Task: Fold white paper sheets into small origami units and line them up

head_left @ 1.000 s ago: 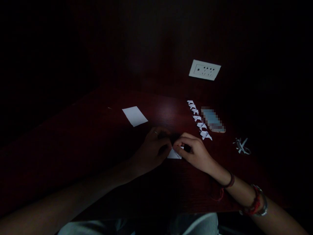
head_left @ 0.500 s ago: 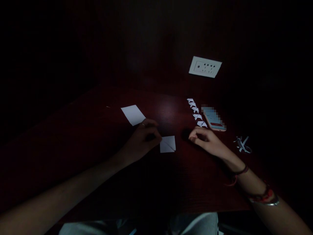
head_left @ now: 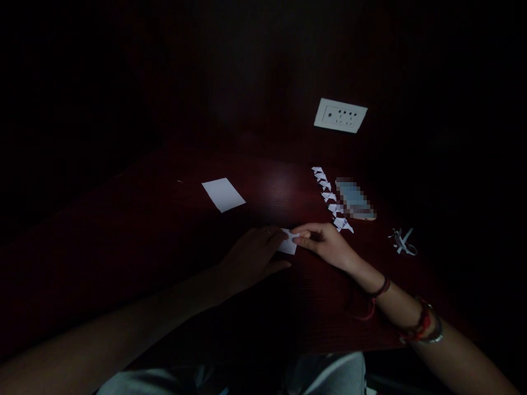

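Observation:
A small square of white paper (head_left: pixel 289 248) lies on the dark red table in front of me, partly hidden by my fingers. My left hand (head_left: pixel 254 257) rests over its left side, fingers stretched out and thumb apart. At the upper right edge, my right hand (head_left: pixel 328 245) pinches the paper between thumb and fingers. Beyond my left hand lies a larger, flat sheet of white paper (head_left: pixel 223 195). Several small folded white paper pieces (head_left: pixel 328 196) form a row just past my right hand.
A phone (head_left: pixel 355 198) with a blurred screen lies right of the folded row. Farther right is a tangle of thin white strips (head_left: pixel 403 242). A socket plate (head_left: pixel 341 116) is fixed to the wall behind the dark table (head_left: pixel 329 307).
My right hand has moved left onto the small paper and grips its edge. My left hand has gone from a pinch to lying flat on it. Another folded piece shows in the row.

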Demonstrator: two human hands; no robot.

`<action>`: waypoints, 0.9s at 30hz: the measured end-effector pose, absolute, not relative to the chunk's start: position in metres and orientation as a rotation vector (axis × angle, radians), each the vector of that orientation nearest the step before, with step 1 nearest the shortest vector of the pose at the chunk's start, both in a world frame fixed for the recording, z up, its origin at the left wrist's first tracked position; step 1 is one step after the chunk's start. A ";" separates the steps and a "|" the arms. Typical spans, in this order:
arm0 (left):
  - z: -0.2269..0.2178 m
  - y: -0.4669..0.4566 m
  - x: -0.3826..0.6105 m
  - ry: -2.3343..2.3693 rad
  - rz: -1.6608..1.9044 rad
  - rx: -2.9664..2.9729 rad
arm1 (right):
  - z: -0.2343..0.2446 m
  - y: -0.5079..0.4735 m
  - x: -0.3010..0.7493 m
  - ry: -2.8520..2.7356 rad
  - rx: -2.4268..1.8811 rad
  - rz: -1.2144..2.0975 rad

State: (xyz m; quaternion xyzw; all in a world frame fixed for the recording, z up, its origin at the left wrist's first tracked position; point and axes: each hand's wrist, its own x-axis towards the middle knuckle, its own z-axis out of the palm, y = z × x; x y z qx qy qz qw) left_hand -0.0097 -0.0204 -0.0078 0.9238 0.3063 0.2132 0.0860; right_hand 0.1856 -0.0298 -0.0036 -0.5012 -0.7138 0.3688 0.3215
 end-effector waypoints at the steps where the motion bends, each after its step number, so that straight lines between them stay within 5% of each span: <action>1: -0.009 -0.018 -0.010 0.936 0.630 2.697 | -0.003 -0.030 0.186 -1.889 -1.289 0.997; 9: -0.008 -0.001 -0.018 0.775 0.634 2.317 | 0.000 -0.033 0.185 -2.026 -1.294 0.885; 27: -0.004 -0.010 -0.012 0.864 0.797 2.490 | 0.005 -0.031 0.187 -2.193 -1.320 0.221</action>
